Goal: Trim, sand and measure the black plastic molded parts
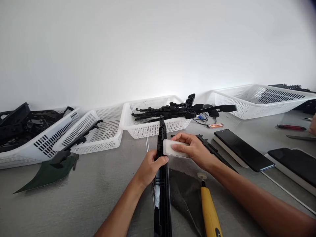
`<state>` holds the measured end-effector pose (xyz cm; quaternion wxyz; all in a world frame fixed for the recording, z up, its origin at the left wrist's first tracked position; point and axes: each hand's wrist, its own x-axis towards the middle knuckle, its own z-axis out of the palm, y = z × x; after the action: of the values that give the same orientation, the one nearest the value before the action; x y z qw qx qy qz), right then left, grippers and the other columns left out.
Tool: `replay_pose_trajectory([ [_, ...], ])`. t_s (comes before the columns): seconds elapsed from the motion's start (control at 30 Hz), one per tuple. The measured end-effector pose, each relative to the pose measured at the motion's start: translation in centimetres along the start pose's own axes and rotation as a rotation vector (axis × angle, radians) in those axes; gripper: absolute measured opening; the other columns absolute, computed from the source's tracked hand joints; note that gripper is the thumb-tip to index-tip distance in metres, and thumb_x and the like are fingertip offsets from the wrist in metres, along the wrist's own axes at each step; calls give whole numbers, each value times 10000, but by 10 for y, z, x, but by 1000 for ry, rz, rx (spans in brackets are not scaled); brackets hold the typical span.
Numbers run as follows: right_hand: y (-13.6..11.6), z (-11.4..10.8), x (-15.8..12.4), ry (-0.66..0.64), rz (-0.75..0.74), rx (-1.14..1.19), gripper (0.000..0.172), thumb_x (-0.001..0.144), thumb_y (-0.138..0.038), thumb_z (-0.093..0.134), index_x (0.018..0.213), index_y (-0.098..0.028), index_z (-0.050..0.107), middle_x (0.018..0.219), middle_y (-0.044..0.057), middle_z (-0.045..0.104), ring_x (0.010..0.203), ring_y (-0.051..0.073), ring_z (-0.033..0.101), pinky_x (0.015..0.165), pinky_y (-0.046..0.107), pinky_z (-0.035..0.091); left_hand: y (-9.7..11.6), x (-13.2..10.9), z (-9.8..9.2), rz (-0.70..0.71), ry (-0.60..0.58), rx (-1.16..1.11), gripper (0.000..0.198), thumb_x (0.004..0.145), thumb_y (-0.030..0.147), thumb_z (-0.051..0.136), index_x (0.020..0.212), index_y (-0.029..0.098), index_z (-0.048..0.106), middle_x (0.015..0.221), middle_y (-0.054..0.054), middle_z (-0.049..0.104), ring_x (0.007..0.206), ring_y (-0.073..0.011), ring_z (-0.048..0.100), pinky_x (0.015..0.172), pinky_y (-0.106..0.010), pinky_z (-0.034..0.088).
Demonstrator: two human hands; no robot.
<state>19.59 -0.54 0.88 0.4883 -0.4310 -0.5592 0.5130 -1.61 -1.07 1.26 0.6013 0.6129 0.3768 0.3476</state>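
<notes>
My left hand (150,166) is closed round a long black plastic strip (162,194) that runs from the near edge away from me, its far tip near the middle basket. My right hand (195,149) presses a white rectangular block (170,148) against the strip's right side, fingers wrapped over the block. A yellow-handled tool (209,212) lies on the grey table (81,197) under my right forearm, beside a dark sheet (182,194).
White baskets line the wall: one at far left (37,146) with black parts, a second (103,136), a middle one (145,130) with black parts, one at right (259,102). Black phones (243,149) lie on white trays at right. A green sheet (49,172) lies left.
</notes>
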Motion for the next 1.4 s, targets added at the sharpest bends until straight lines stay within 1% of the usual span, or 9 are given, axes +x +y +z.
replay_pose_trajectory([
  [0.13, 2, -1, 2, 73, 34, 67, 415, 776, -553, 897, 949, -221, 719, 869, -3, 712, 720, 149, 563, 672, 286, 413, 2, -1, -2, -35, -46, -36, 347, 819, 432, 677, 677, 244, 423, 669, 64, 340, 623, -119, 313, 583, -288, 278],
  [0.27, 2, 0, 2, 8, 68, 37, 436, 773, -580, 890, 933, -212, 718, 844, -6, 697, 707, 143, 547, 663, 285, 393, 0, -3, -3, -48, -72, -110, 341, 808, 482, 781, 784, 208, 579, 708, 43, 486, 651, -127, 424, 621, -276, 355],
  [0.5, 1, 6, 0, 58, 20, 8, 463, 775, -592, 881, 964, -210, 699, 860, -5, 707, 730, 145, 552, 690, 287, 386, -8, -2, 0, -159, 39, -275, 642, 807, 825, 669, 813, 184, 699, 664, 9, 567, 586, -139, 468, 549, -282, 393],
  [0.63, -1, 9, -1, -18, 10, -28, 423, 808, -574, 861, 960, -208, 712, 860, 1, 701, 745, 153, 564, 690, 291, 389, -5, -2, 4, -193, 29, -334, 574, 807, 744, 716, 665, 192, 651, 638, 2, 565, 578, -134, 467, 558, -286, 397],
  [0.8, -4, 8, -1, 89, 7, -5, 432, 767, -566, 880, 940, -214, 699, 863, 0, 701, 736, 155, 559, 688, 293, 400, -1, -4, 5, -209, -39, -371, 528, 837, 667, 704, 613, 192, 645, 547, 27, 490, 513, -119, 384, 518, -291, 339],
  [0.93, -5, 9, -2, -11, -5, -60, 377, 801, -535, 858, 925, -207, 721, 861, -3, 695, 743, 148, 562, 697, 289, 401, -3, -3, 4, -130, -6, -415, 514, 848, 635, 729, 603, 191, 645, 568, 17, 552, 535, -122, 433, 541, -285, 369],
  [1.1, -5, 8, -1, 78, -6, -25, 428, 786, -576, 859, 945, -214, 695, 848, -7, 693, 720, 149, 554, 668, 285, 395, -12, 2, 2, -120, -16, -388, 609, 890, 750, 688, 599, 216, 649, 475, 30, 500, 482, -138, 454, 532, -305, 383],
  [1.27, -8, 10, -3, -55, 10, -68, 422, 785, -579, 863, 888, -210, 687, 821, -1, 674, 718, 151, 546, 670, 287, 395, -21, 4, -2, -127, 101, -252, 728, 858, 899, 578, 604, 222, 660, 511, -8, 574, 499, -152, 477, 531, -327, 367],
  [1.4, -9, 11, -4, 2, 0, -48, 429, 804, -590, 847, 942, -220, 681, 817, -7, 665, 707, 151, 534, 663, 288, 387, -18, 4, -2, -108, 112, -216, 711, 846, 879, 628, 589, 217, 626, 514, 10, 542, 527, -141, 471, 549, -315, 364],
])
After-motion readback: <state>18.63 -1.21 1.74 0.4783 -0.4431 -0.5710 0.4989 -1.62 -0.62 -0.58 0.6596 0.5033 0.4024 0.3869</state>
